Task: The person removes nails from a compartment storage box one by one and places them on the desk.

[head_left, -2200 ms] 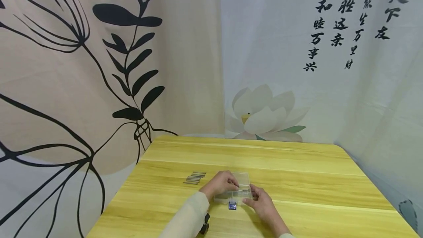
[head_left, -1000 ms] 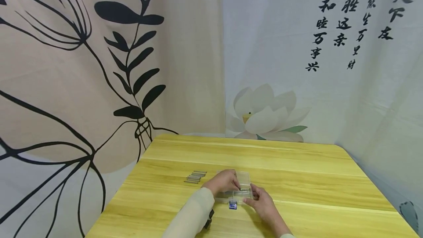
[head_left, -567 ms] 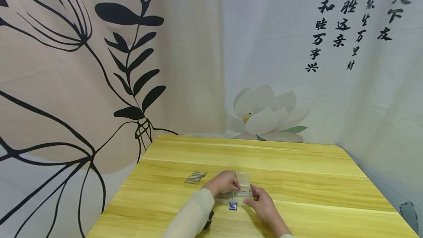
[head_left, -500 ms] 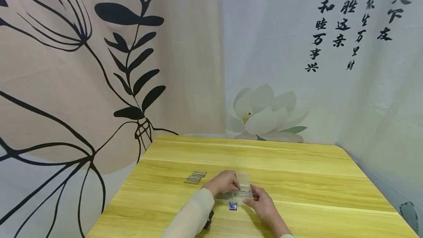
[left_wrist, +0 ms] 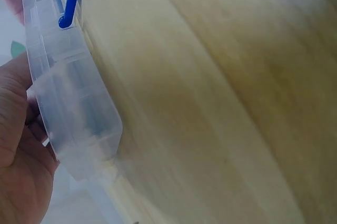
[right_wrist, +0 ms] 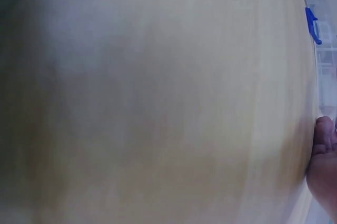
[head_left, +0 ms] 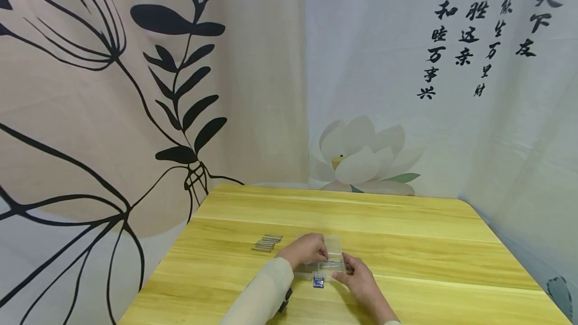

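"2 hands are at the box (left_wrist: 76, 90), is it so?"

"Yes. The box is on the bench (head_left: 406, 245), near to the person. It is of clear plastic, and its lid (head_left: 333, 245) is open on the far side. A blue latch (head_left: 318, 282) sticks out at the front."

"What is the right hand (head_left: 359, 277) doing?"

"It grasps the right end of the box. The thumb is at the front, and the other fingers are behind."

"And the left hand (head_left: 308, 249)?"

"It is over the box, coming from the left. Its fingers are bent and close together, with the tips pointing down into the box. I cannot tell if they grasp something, because the tips are small and partly hidden."

"Where are the rods (head_left: 267, 242)?"

"Several thin ones lie on the bench to the left of the box, side by side and almost parallel."

"What is on the left arm?"

"A pale sleeve (head_left: 259, 295), and below it something black (head_left: 286, 300) at the wrist."

"And behind the bench?"

"A pale cloth (head_left: 266, 89) hangs there. It has black plants (head_left: 167, 20) at the left, 1 white flower (head_left: 361, 159) near the middle, and black characters (head_left: 437, 55) at the right."
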Tool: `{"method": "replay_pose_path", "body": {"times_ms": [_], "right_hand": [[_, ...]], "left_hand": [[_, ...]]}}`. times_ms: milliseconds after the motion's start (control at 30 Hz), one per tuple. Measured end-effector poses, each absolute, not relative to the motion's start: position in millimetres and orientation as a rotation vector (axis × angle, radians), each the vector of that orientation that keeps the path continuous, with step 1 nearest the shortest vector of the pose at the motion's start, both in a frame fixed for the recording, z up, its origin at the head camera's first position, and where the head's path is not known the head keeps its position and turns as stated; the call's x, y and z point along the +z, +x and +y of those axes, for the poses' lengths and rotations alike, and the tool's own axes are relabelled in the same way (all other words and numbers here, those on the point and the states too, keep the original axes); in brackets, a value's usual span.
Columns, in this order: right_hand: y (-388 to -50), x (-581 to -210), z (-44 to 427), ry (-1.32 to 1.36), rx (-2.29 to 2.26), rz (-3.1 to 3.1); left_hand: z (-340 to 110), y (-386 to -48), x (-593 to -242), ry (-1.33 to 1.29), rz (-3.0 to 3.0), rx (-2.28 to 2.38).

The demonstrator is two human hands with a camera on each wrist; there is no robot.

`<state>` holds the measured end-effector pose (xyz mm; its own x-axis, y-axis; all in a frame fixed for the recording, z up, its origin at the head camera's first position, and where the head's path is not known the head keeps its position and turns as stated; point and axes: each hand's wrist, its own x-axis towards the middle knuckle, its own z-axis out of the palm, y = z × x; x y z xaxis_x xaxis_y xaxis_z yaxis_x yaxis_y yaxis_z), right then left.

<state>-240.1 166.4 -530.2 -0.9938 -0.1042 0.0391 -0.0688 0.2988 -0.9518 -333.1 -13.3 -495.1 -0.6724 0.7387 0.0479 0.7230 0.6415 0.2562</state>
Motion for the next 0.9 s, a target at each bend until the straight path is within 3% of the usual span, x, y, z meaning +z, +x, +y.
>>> {"method": "replay_pose_path", "body": {"times_ms": [900], "right_hand": [[-242.1, -531.0, 167.5, -0.176, -1.843, 2.489]], "left_hand": [[-13.9, -335.5, -493.9, 1.299, 2.777, 0.285]]}}
